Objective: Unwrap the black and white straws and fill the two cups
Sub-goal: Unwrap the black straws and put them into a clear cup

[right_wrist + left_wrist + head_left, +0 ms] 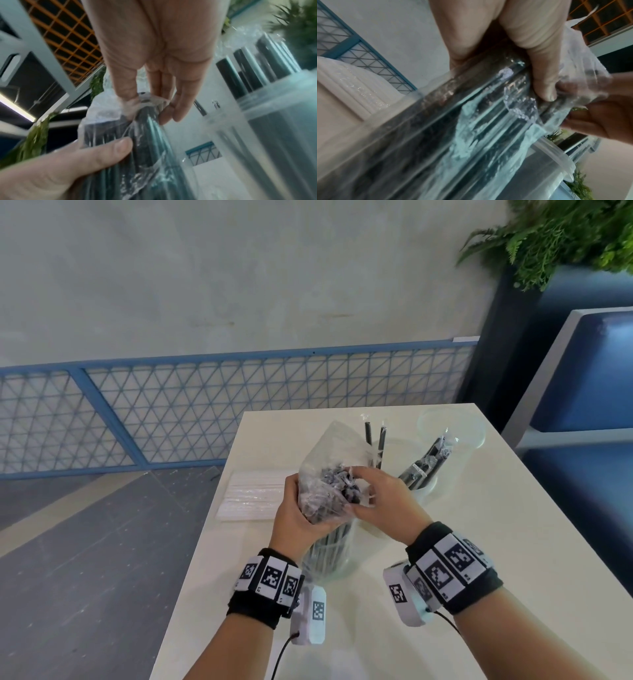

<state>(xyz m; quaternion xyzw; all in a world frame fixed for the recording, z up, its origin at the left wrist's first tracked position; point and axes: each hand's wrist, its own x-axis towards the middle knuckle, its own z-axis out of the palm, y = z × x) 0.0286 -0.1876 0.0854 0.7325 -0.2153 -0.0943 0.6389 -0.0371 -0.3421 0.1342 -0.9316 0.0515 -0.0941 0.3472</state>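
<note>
A bundle of black straws [329, 498] in a crinkled clear plastic wrap [337, 446] stands with its lower end in a clear cup [330, 563] near the table's front. My left hand [296, 508] grips the bundle from the left, with its thumb [539, 70] across the wrapped straws [471, 108]. My right hand [368, 491] pinches the wrap [149, 100] at the top of the bundle [145, 148]. A second clear cup [452, 429] at the back right holds several black straws [426, 465]. A pack of white straws [250, 498] lies flat on the table to the left.
The white table [479, 542] has its left edge close to the white pack, with grey floor beyond. Two black straws [375, 440] stand upright behind the bundle. A blue bench [589, 392] and a dark planter [496, 344] stand at the right.
</note>
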